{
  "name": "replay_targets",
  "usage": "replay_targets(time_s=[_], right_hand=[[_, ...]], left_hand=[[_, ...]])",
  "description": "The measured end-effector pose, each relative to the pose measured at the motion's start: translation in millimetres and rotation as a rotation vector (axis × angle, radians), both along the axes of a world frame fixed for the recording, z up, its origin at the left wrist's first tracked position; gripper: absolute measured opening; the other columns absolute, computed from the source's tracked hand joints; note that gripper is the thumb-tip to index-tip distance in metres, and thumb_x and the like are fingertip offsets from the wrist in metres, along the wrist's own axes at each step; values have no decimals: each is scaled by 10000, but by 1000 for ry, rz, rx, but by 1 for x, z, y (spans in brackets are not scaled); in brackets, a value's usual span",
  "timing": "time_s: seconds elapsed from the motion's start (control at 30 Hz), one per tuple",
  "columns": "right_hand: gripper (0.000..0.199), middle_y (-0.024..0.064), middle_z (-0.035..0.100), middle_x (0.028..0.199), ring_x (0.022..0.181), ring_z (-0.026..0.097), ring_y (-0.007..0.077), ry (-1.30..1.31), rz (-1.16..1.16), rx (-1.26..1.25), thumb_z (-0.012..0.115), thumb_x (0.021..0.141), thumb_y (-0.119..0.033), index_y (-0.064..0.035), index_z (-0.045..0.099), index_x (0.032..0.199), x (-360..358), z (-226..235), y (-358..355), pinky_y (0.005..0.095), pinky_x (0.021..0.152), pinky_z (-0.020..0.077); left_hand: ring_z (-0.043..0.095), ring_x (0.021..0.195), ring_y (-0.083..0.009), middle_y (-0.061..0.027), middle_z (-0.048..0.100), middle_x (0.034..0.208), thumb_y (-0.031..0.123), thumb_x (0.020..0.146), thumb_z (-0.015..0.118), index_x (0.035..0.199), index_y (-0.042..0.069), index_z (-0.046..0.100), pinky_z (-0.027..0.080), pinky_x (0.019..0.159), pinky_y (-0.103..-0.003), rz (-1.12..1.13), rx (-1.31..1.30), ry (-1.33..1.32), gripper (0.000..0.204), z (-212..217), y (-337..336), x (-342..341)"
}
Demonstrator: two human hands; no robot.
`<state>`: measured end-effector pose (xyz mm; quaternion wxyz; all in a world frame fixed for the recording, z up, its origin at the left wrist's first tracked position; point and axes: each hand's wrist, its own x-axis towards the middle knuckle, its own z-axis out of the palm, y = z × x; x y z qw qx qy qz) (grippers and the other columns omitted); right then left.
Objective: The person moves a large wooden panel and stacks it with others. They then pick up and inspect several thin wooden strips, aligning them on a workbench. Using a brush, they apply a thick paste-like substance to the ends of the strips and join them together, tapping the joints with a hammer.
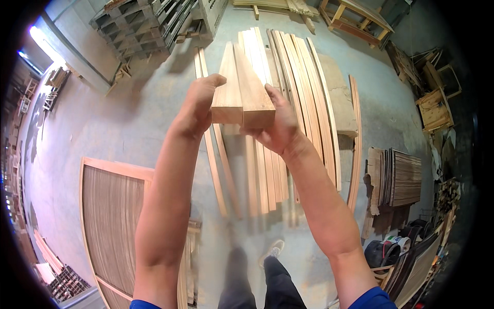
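While gripping from both sides at the near ends, holding two long timber beams clear of the floor: clamped on the outer side of a pale, square-ended wooden beam (226,95) with bare left hand (199,98), thumb up by the top edge; clamped likewise on the outer side of a second, slightly pinker wooden beam (253,95) with bare right hand (283,121), fingers partly curled under the near end. Laid side by side, pointing away, with just a thin seam between. Bared at both forearms, covered higher up by blue sleeves (378,299). Below, spread lengthwise on a smooth grey concrete floor (149,110): a close row of long, pale wooden strips (266,180), partly hidden by the beams; just right, more long, light-brown strips (311,103); farther right, apart from these, a lone reddish wooden strip (354,154). Nearer the body, dark trousers (280,283) and a light-coloured shoe (276,249). Off left, a brown, wood-grained panel in a pale frame (113,206), partly covered by the left forearm. Off right, a stack of thin, dark-brown sheets (406,177). Farthest out, stacked grey wooden pallets (139,33) at upper left, an orange-brown wooden bench frame (357,23) at upper right.
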<state>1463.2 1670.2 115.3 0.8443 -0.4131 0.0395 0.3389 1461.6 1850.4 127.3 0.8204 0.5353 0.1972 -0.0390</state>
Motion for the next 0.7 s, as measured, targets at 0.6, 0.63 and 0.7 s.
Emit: replay_targets(time_s=[0.6,0.63,0.7], right_hand=[[595,110,689,1172,989,706,235,-13,-9,72,600,974,-525,-90,558,1378,-16,-22,-18,413,690,633],[555,109,685,1162,1003,697,233,34,12,-12,612,982,-484,-68,577,1349,-25,-32,-19,416,733,617],[529,108,702,1114,983,707,218,86,66,-173,643,978,-437,-30,604,1314,-45,-78,-31,383,755,615]], left_hand=[[664,952,-258,-173,664,1103,201,940,616,1213,-91,585,535,823,-386,-59,192,-16,401,-35,-13,-7],[640,1029,-258,-171,659,1123,211,939,618,1245,-84,577,518,881,-392,-65,211,17,428,-39,-11,-20],[639,1067,-257,-191,639,1202,231,934,679,1354,-115,489,548,867,-401,-201,330,81,577,-76,-7,-37]])
